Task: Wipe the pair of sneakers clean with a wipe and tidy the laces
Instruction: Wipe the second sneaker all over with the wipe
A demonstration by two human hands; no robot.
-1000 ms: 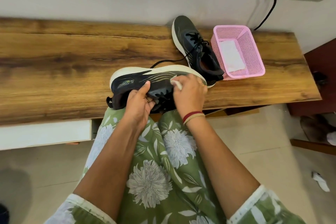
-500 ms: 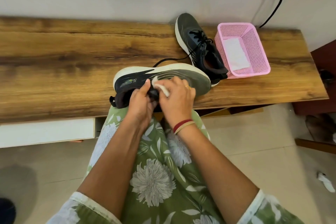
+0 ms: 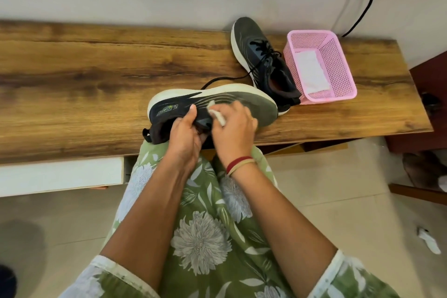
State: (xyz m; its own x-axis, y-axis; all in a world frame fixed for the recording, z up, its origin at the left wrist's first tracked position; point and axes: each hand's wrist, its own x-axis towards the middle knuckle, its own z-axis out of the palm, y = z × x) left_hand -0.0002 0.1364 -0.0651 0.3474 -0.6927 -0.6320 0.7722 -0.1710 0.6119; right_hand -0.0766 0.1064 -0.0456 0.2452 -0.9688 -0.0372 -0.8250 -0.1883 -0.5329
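A dark sneaker with a white sole (image 3: 256,104) lies on its side at the front edge of the wooden table (image 3: 84,84), its toe pointing right. My left hand (image 3: 185,134) grips its upper near the opening. My right hand (image 3: 233,132) holds a small white wipe (image 3: 217,117) pressed against the shoe's side. The second dark sneaker (image 3: 260,55) stands upright further back on the table, its black lace (image 3: 229,79) trailing loose toward the held shoe.
A pink mesh basket (image 3: 338,60) with a white wipe (image 3: 312,72) inside stands right of the second sneaker. A wall socket with a black cable (image 3: 365,5) is at the upper right. A crumpled white wipe (image 3: 429,241) lies on the floor at the right.
My right hand slid the wipe from the toe end leftward to the middle of the shoe's side, near my left thumb. My left hand kept its grip.
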